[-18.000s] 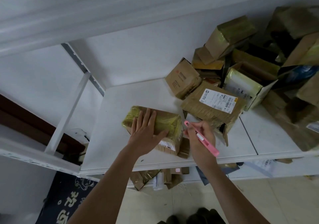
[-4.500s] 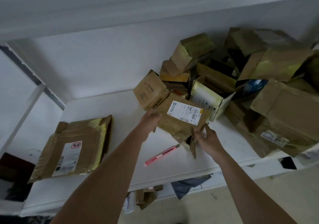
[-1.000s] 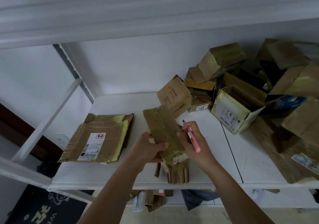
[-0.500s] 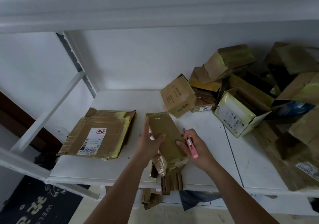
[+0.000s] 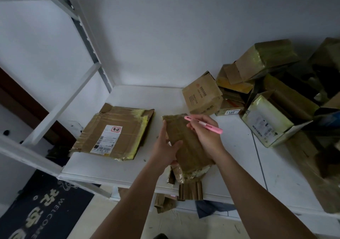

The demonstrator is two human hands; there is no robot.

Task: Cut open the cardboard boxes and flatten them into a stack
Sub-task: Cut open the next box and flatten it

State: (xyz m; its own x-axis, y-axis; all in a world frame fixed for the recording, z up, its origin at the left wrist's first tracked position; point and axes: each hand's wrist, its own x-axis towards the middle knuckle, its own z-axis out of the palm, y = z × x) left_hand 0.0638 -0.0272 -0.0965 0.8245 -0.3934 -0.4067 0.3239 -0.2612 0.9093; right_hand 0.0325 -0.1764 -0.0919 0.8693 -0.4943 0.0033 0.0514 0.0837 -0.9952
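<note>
box [image 5: 185, 143] now laid lower on shelf [image 5: 128, 167] | left hand [image 5: 164, 149] fingers grip its edge, steadying | right hand [image 5: 204, 135] pinches cutter [image 5: 204, 124] at top seam

The flattened brown cardboard box [image 5: 117, 131] was matt, banded with glossy yellowish packing tape and bearing a smooth white paper label. The narrow brown cardboard box [image 5: 185, 143] under the hands looked wrapped in dull tape. The slim pink cutter [image 5: 204, 124] seemed smooth plastic. The white painted shelf [image 5: 128, 165] was smooth, faintly scuffed.
</note>
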